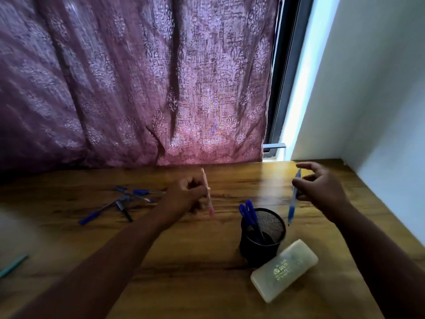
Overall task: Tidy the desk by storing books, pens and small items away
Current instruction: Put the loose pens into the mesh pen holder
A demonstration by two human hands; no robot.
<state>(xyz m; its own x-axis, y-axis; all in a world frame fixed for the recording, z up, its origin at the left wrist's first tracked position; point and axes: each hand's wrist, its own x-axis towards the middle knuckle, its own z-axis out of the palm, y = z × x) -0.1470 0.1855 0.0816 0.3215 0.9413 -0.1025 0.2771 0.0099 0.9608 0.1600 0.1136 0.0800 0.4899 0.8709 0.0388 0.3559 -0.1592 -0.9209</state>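
Note:
My left hand [186, 194] is closed around a pink pen [210, 207], held nearly upright above the wooden desk [184, 261]. Over to the right, my right hand [322, 189] pinches a blue pen [292, 208] between thumb and fingers, tip down, just above and right of the black mesh pen holder [262, 238]. Two blue pens [249, 215] stand in the holder. Several loose blue and black pens [124, 201] lie scattered on the desk left of my left hand. A translucent plastic pencil case [285, 269] lies shut beside the holder, near its front right.
A purple patterned curtain [138, 84] hangs behind the desk's far edge. A window frame [282, 88] and white wall [379, 100] close off the right side. A teal pencil [12, 265] lies at the far left edge.

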